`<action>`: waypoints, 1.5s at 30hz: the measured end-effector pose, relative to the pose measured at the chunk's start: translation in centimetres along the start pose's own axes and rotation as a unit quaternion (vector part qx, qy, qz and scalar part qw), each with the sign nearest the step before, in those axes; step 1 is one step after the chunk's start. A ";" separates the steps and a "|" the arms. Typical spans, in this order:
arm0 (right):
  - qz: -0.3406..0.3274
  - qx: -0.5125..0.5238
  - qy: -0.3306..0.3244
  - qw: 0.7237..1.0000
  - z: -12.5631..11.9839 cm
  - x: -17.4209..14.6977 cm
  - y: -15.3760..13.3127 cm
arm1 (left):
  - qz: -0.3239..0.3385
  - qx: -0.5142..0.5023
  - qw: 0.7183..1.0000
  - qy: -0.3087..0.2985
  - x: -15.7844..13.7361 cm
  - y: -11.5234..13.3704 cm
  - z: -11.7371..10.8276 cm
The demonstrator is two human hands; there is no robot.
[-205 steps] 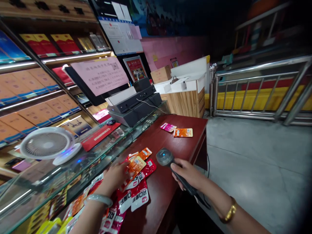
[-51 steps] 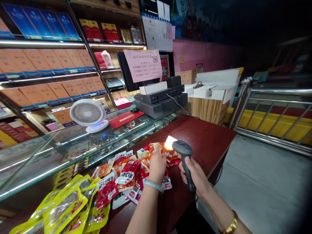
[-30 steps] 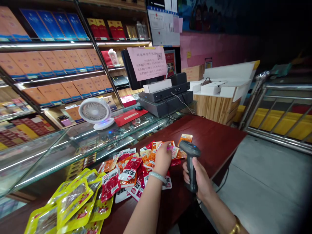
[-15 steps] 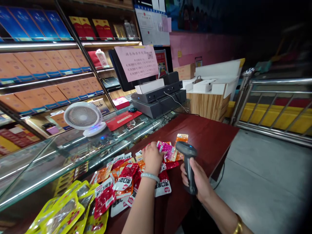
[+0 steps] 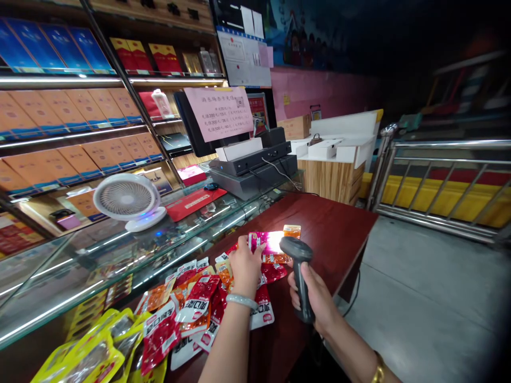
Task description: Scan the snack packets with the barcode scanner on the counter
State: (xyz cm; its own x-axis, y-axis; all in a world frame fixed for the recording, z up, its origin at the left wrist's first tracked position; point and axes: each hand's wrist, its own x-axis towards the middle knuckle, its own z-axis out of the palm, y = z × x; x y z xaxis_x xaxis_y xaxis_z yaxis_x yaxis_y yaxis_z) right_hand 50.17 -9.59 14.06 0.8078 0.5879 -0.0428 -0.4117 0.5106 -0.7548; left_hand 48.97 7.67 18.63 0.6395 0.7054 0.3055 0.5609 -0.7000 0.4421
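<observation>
My right hand is wrapped around the handle of a dark grey barcode scanner. Its head faces left, and bright light falls on a pink snack packet. Thumb and fingers of my left hand pinch that packet's left part over the pile. Under and beside this hand lie several red and white snack packets and orange packets, overlapping. One orange packet shows just behind the scanner head. Nearest me on the left are yellow snack packets.
The dark red tabletop adjoins a glass display counter. On the glass stand a white fan and a monitor with a pink paper sign. A metal railing runs at the right. Boxed goods fill the shelves at left.
Bright scanner light now shines on the pink packet, which lay unlit before. My left hand has shifted slightly with the packet, and the camera view has turned a little.
</observation>
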 end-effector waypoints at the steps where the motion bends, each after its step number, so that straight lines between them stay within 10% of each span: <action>1: -0.001 -0.002 0.000 1.000 0.0 0.0 0.0 | 0.001 -0.005 1.000 0.001 -0.1 0.1 -0.1; 8: -0.011 0.002 0.013 1.000 0.1 -0.1 0.1 | -0.019 -0.113 0.993 -0.011 0.2 0.3 0.9; 12: -0.015 0.008 0.016 1.000 0.1 -0.1 0.1 | 0.079 -0.219 0.968 -0.098 0.1 1.0 2.7; 25: -0.031 0.021 0.018 0.999 0.1 -0.2 -0.1 | 0.255 0.099 0.952 -0.139 -2.0 0.7 2.6; 45: -0.024 0.031 0.017 0.999 0.1 -0.2 0.0 | 0.170 0.147 0.954 -0.199 -1.0 1.5 1.1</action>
State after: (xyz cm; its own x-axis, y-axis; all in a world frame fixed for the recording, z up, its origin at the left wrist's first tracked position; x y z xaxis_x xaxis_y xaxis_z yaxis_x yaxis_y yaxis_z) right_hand 50.01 -9.69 14.14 0.8409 0.5403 -0.0298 -0.3958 0.5767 -0.7147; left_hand 49.75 5.85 18.07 0.9269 0.3748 0.0188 0.3712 -0.9231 0.1008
